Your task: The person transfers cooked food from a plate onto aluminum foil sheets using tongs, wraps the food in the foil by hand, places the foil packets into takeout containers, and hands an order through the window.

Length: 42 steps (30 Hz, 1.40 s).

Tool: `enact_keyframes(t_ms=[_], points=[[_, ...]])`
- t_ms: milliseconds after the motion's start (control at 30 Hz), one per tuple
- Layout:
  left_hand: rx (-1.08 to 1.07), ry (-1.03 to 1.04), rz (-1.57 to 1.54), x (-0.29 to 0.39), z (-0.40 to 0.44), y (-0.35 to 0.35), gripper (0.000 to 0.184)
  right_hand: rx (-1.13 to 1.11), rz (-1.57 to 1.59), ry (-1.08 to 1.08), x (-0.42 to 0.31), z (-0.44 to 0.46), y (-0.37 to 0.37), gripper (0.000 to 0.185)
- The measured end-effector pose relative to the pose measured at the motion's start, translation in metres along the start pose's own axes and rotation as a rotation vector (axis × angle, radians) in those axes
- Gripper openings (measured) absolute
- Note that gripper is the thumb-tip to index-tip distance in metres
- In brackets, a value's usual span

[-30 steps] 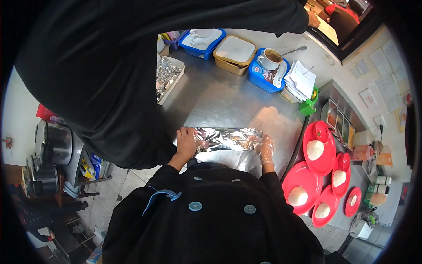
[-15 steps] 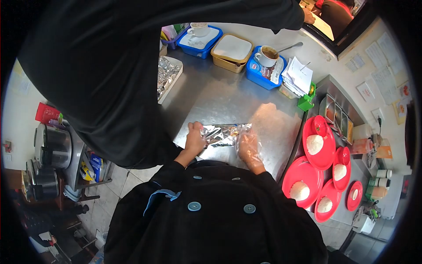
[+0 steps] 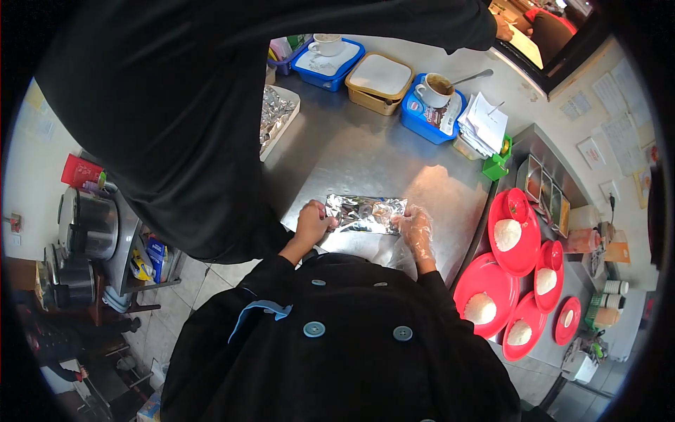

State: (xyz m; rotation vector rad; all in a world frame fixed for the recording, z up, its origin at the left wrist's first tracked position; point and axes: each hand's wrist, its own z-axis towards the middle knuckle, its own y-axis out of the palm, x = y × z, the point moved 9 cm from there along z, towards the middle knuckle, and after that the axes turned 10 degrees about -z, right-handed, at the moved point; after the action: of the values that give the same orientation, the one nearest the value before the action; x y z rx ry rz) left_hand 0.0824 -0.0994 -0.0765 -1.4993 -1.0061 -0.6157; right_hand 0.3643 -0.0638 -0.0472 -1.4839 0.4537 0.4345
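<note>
A flat, crinkled aluminium foil packet [image 3: 364, 214] lies on the steel worktop [image 3: 365, 169] in front of me. My left hand [image 3: 313, 224], bare, pinches its left end between thumb and fingers. At the right end, my right hand [image 3: 415, 228] wears a loose clear plastic glove and has its fingers closed on the foil edge. What the foil wraps, if anything, is hidden.
Red plates [image 3: 485, 281] with rice mounds stand at the right. Tubs [image 3: 380, 81], a cup with a spoon [image 3: 436, 90] and paper slips [image 3: 484, 123] line the back. A foil-filled tray [image 3: 285, 119] sits back left, beside a co-worker's black sleeve [image 3: 365, 21] reaching across to a window.
My right hand has shifted its hold to the packet's right end, and the foil now looks flatter and wider. The whole view has moved slightly. The co-worker's arm stays stretched out.
</note>
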Motion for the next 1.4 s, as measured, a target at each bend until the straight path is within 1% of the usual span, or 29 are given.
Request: enact_keyframes(t_ms=[67,100,200,267,300,400,433,467,533,567,633,667,700,733,767,800,867,900,933,1000,1033,1100,1133,1167,1200,1233,1300,1333,1400], points=[[0.096,0.010,-0.034,-0.004,0.002,-0.003,0.045,-0.337,0.012,0.293,0.010,-0.002,0.013,0.034],[0.078,-0.056,-0.051,-0.011,0.006,-0.003,0.044,-0.341,0.012,0.287,0.008,-0.002,0.016,0.034],[0.054,-0.158,-0.121,-0.021,0.017,-0.003,0.041,-0.200,-0.005,0.199,0.007,0.001,0.026,0.031],[0.005,-0.181,-0.037,-0.021,0.019,0.004,0.038,0.020,-0.152,-0.071,-0.009,0.003,0.026,0.028],[0.006,-0.181,-0.036,-0.019,0.020,0.007,0.038,-0.045,-0.258,0.038,-0.021,0.005,0.025,0.025],[0.006,0.135,0.261,0.024,0.023,0.035,0.025,-0.157,-0.337,0.008,-0.038,0.007,0.039,0.024],[-0.095,0.025,0.292,0.047,0.015,0.036,0.020,-0.169,-0.351,-0.030,-0.039,0.008,0.043,0.018],[-0.098,0.026,0.291,0.049,0.018,0.038,0.020,-0.169,-0.352,-0.027,-0.036,0.007,0.044,0.018],[-0.285,0.073,0.434,0.052,0.021,0.057,0.030,-0.162,-0.376,-0.216,-0.052,0.000,0.045,0.011],[-0.285,0.075,0.432,0.053,0.023,0.055,0.030,-0.160,-0.378,-0.216,-0.047,-0.001,0.043,0.011],[-0.482,0.209,0.417,0.057,0.017,0.059,0.026,-0.057,-0.287,-0.445,-0.053,-0.010,0.031,0.005],[-0.578,0.274,0.409,0.057,0.013,0.058,0.025,-0.057,-0.287,-0.448,-0.044,-0.010,0.025,0.005],[-0.577,0.326,0.348,0.055,0.016,0.049,0.018,-0.149,-0.081,-0.317,-0.025,-0.004,0.018,0.005],[-0.570,0.030,-0.041,0.038,0.016,0.035,0.014,-0.240,0.124,-0.183,-0.007,-0.002,0.017,0.005],[-0.507,-0.042,-0.261,0.029,0.013,0.032,0.016,-0.364,0.314,0.066,0.020,-0.005,0.035,0.008],[-0.437,-0.112,-0.478,0.023,0.008,0.029,0.021,-0.363,0.316,0.064,0.017,-0.009,0.035,0.008],[-0.424,0.072,-0.396,0.034,0.003,0.031,0.023,-0.371,0.501,0.024,0.002,-0.014,0.037,0.013],[-0.421,0.134,-0.337,0.041,0.001,0.032,0.025,-0.291,0.266,-0.023,-0.012,-0.013,0.025,0.016],[-0.422,0.132,-0.333,0.043,0.000,0.034,0.025,-0.292,0.271,-0.022,-0.008,-0.013,0.035,0.016],[-0.467,0.113,-0.266,0.045,0.002,0.038,0.027,-0.080,-0.118,-0.262,-0.016,-0.008,0.041,0.026],[-0.482,0.250,-0.116,0.052,0.005,0.039,0.027,-0.071,-0.112,-0.273,-0.025,-0.005,0.028,0.026],[-0.557,0.286,-0.065,0.055,0.014,0.037,0.029,-0.401,0.164,-0.151,-0.030,-0.002,0.026,0.030],[-0.583,0.299,-0.028,0.056,0.024,0.033,0.031,-0.392,0.168,-0.176,-0.031,0.003,0.024,0.030],[-0.561,0.309,-0.018,0.059,0.040,0.024,0.031,-0.329,0.125,-0.096,-0.021,0.008,0.020,0.031],[-0.225,0.341,0.034,0.060,0.070,-0.009,0.032,-0.268,0.085,-0.013,-0.013,0.010,0.018,0.032],[0.109,0.370,0.085,0.065,0.089,-0.046,0.033,-0.259,0.093,-0.032,-0.016,0.009,0.022,0.032],[0.496,0.256,0.293,0.067,0.116,-0.088,0.035,-0.342,-0.127,-0.040,-0.014,0.006,0.037,0.048],[0.505,0.259,0.294,0.070,0.127,-0.094,0.035,-0.337,-0.125,-0.049,-0.016,0.005,0.038,0.048],[0.612,-0.002,0.566,0.055,0.142,-0.108,0.037,-0.316,-0.095,-0.045,-0.014,-0.002,0.037,0.051]])
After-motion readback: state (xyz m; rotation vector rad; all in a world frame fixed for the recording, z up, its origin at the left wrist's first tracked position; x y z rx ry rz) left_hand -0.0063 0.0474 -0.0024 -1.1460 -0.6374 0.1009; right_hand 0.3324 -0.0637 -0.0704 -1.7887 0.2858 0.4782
